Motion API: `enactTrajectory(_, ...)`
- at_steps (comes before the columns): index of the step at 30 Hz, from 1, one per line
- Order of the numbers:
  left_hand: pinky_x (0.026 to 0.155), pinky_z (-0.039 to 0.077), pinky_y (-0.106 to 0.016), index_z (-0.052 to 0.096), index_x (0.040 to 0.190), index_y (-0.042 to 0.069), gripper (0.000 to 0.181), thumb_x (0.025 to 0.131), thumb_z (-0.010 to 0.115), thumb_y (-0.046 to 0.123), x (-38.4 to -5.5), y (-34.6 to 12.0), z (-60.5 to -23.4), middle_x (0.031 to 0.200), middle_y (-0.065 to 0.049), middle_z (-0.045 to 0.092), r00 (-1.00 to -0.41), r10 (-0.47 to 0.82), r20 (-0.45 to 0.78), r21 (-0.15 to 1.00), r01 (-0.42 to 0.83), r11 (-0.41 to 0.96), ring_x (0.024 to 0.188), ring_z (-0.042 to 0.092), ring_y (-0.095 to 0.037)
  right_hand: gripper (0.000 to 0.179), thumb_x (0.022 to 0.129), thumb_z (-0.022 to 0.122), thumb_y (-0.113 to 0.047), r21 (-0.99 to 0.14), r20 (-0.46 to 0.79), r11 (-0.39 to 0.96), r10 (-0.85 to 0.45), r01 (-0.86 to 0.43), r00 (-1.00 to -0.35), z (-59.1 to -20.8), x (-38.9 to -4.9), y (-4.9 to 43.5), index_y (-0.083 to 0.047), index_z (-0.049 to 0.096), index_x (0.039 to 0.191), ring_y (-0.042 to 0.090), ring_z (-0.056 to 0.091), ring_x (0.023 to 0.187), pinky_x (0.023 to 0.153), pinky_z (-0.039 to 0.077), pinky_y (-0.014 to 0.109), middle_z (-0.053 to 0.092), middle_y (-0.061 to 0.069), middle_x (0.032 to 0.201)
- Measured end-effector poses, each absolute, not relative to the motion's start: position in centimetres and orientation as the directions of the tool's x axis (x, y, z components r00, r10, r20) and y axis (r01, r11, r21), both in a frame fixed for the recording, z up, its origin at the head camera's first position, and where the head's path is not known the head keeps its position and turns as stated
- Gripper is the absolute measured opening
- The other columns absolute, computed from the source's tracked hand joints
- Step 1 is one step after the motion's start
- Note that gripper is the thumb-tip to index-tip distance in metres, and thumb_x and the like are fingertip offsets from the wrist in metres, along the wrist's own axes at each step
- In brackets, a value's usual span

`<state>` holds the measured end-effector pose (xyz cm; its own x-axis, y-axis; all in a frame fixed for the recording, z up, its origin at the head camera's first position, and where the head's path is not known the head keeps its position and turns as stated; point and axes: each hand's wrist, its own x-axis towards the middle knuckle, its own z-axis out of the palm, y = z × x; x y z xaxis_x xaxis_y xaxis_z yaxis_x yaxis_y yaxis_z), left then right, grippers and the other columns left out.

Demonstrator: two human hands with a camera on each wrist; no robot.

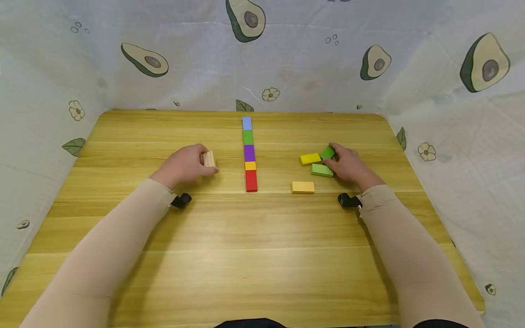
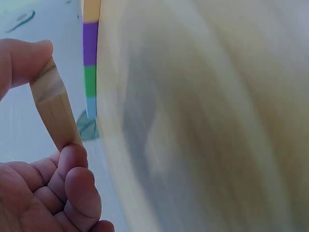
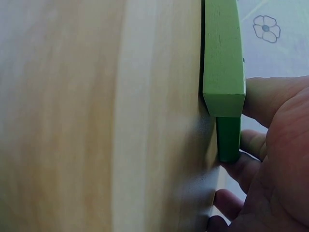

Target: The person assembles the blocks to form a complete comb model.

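My left hand [image 1: 186, 165] pinches a plain wooden block [image 1: 209, 159] between thumb and fingertips, left of a row of coloured blocks. In the left wrist view that wooden block [image 2: 55, 108] is tilted and seems lifted off the table. On the right side, my right hand [image 1: 348, 165] has thumb and fingers around a dark green block [image 1: 327, 152]. A light green block [image 1: 321, 170] lies just in front of it, and a yellow block [image 1: 310, 159] to its left. The right wrist view shows the light green block [image 3: 224, 58] partly covering the dark green block [image 3: 229, 140] and the thumb.
A straight row on the wooden table [image 1: 246, 255] runs from back to front: a light blue block [image 1: 246, 123], a green block [image 1: 248, 137], a purple block [image 1: 249, 153], an orange block [image 1: 250, 166] and a red block [image 1: 251, 181]. A pale orange block [image 1: 302, 187] lies alone right of it.
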<state>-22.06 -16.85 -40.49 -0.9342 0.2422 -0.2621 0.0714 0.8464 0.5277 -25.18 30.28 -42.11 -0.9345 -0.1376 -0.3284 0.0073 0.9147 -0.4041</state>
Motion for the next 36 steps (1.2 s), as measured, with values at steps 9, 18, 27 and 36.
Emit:
enactTrajectory(9, 0.08, 0.051, -0.036, 0.058, 0.137, 0.003, 0.069, 0.089, 0.077, 0.047, -20.9, -14.8, -40.9, 0.104, -0.008, 0.067, -0.905, 0.337, -0.259, 0.496, 0.175, 0.851, 0.09, 0.06, -0.023, 0.076, 0.111, 0.047, -0.042, -0.4, -0.331, 0.917, -0.137, 0.008, -0.934, -42.1, -25.2, 30.3, -0.007, 0.012, 0.169, 0.06, 0.013, 0.154, 0.125, 0.02, 0.071, 0.024, 0.036, 0.167)
enactTrajectory(18, 0.084, 0.054, -0.038, 0.057, 0.141, 0.001, 0.074, 0.087, 0.079, 0.047, -20.4, -13.7, -41.1, 0.111, -0.008, 0.069, -0.895, 0.375, -0.242, 0.486, 0.222, 0.845, 0.092, 0.063, -0.024, 0.076, 0.112, 0.047, -0.043, -0.399, -0.328, 0.917, -0.134, 0.009, -0.935, -42.2, -25.2, 30.3, -0.007, 0.012, 0.169, 0.059, 0.014, 0.154, 0.124, 0.021, 0.07, 0.023, 0.036, 0.168)
enactTrajectory(27, 0.078, 0.052, -0.035, 0.061, 0.135, 0.005, 0.068, 0.085, 0.079, 0.048, -19.8, -13.1, -41.7, 0.101, -0.004, 0.068, -0.889, 0.384, -0.25, 0.487, 0.227, 0.843, 0.087, 0.062, -0.021, 0.076, 0.111, 0.047, -0.043, -0.404, -0.326, 0.915, -0.135, 0.009, -0.936, -42.1, -25.1, 30.2, -0.007, 0.013, 0.169, 0.058, 0.013, 0.153, 0.124, 0.023, 0.07, 0.024, 0.035, 0.167)
enactTrajectory(36, 0.081, 0.052, -0.036, 0.061, 0.137, 0.005, 0.07, 0.085, 0.079, 0.049, -19.8, -12.9, -42.1, 0.103, -0.004, 0.069, -0.888, 0.386, -0.249, 0.479, 0.234, 0.846, 0.089, 0.063, -0.021, 0.077, 0.111, 0.047, -0.045, -0.404, -0.324, 0.915, -0.133, 0.01, -0.937, -42.5, -25.3, 30.4, -0.008, 0.013, 0.169, 0.059, 0.012, 0.154, 0.123, 0.022, 0.071, 0.024, 0.035, 0.168)
